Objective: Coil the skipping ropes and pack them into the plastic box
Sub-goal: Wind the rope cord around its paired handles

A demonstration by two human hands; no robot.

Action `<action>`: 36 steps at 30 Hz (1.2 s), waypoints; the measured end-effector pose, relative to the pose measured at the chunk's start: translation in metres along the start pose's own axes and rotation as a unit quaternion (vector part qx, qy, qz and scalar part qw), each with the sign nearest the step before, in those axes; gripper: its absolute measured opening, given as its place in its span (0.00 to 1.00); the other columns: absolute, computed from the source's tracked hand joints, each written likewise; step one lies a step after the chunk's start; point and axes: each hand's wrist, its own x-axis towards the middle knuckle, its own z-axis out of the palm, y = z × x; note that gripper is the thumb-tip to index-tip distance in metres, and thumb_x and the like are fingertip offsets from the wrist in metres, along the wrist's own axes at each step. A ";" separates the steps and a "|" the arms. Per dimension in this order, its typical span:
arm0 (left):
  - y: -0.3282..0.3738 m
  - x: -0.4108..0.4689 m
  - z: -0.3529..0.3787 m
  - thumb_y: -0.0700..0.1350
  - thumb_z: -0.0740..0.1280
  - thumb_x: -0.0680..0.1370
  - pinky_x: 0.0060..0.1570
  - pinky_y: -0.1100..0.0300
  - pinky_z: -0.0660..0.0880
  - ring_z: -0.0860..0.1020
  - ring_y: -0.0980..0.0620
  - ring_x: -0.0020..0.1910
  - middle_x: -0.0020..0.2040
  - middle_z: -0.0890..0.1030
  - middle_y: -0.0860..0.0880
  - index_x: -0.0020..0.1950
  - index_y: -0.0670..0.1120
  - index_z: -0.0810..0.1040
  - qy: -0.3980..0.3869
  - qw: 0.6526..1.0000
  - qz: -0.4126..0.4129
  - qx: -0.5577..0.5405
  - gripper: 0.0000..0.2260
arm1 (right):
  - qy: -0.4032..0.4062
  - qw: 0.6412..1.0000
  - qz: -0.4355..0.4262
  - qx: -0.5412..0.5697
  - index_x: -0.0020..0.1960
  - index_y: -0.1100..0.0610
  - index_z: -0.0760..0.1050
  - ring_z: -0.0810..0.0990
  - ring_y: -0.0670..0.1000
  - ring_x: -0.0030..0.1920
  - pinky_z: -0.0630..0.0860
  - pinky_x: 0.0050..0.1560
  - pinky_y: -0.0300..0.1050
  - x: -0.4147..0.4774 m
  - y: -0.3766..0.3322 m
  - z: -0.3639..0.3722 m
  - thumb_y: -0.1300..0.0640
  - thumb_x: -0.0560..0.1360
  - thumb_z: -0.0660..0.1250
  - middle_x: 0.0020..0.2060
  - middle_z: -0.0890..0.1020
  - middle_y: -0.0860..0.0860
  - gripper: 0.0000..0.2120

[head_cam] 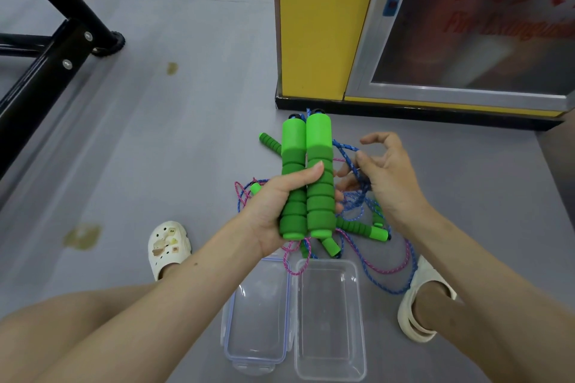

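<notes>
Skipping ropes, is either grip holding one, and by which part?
The left grip holds two green foam handles side by side, round their ribbed lower halves. The right grip holds the blue cord in its curled fingers.

The left hand (273, 205) was raised in the middle of the view, palm turned inward, its thumb and fingers wrapped round two green handles (294, 140) held side by side and upright. The right hand (390, 179) was held just beside it, its back toward the camera, fingers curled, a blue rope (345, 148) caught between thumb and fingers. Both forearms were bare and reached in from below
</notes>
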 end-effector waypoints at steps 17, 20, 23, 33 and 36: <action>-0.004 0.004 -0.004 0.44 0.71 0.72 0.34 0.57 0.80 0.81 0.46 0.35 0.41 0.82 0.40 0.47 0.41 0.81 0.080 0.995 0.027 0.054 0.08 | -0.091 0.970 0.004 -0.224 0.47 0.53 0.74 0.70 0.40 0.22 0.66 0.26 0.31 0.002 0.008 0.000 0.56 0.76 0.67 0.27 0.81 0.48 0.02; -0.008 0.007 -0.006 0.42 0.72 0.73 0.33 0.58 0.79 0.81 0.47 0.35 0.40 0.82 0.43 0.49 0.41 0.81 0.118 0.988 0.050 0.088 0.07 | -0.108 0.970 0.003 -0.219 0.54 0.56 0.69 0.69 0.45 0.22 0.66 0.23 0.34 -0.002 0.009 0.003 0.57 0.79 0.62 0.27 0.81 0.50 0.04; -0.010 0.008 -0.005 0.41 0.72 0.73 0.32 0.59 0.78 0.81 0.48 0.33 0.36 0.82 0.45 0.48 0.42 0.82 0.129 0.985 0.057 0.102 0.05 | -0.127 0.969 0.018 -0.211 0.58 0.52 0.66 0.69 0.46 0.21 0.66 0.24 0.36 -0.003 0.012 0.006 0.58 0.81 0.58 0.31 0.81 0.53 0.07; -0.016 0.014 -0.008 0.41 0.75 0.71 0.43 0.51 0.81 0.82 0.48 0.38 0.39 0.85 0.46 0.46 0.44 0.83 0.184 0.946 0.121 0.236 0.05 | -0.152 0.957 0.017 -0.245 0.38 0.57 0.76 0.75 0.42 0.29 0.72 0.35 0.33 -0.004 0.008 0.008 0.57 0.81 0.58 0.30 0.80 0.49 0.14; -0.016 0.015 -0.012 0.51 0.76 0.68 0.39 0.50 0.78 0.80 0.47 0.35 0.32 0.82 0.51 0.38 0.51 0.80 0.228 0.880 0.171 0.380 0.07 | -0.153 0.961 0.051 -0.227 0.40 0.59 0.77 0.71 0.43 0.25 0.68 0.32 0.36 -0.007 0.008 0.009 0.55 0.80 0.59 0.26 0.75 0.47 0.14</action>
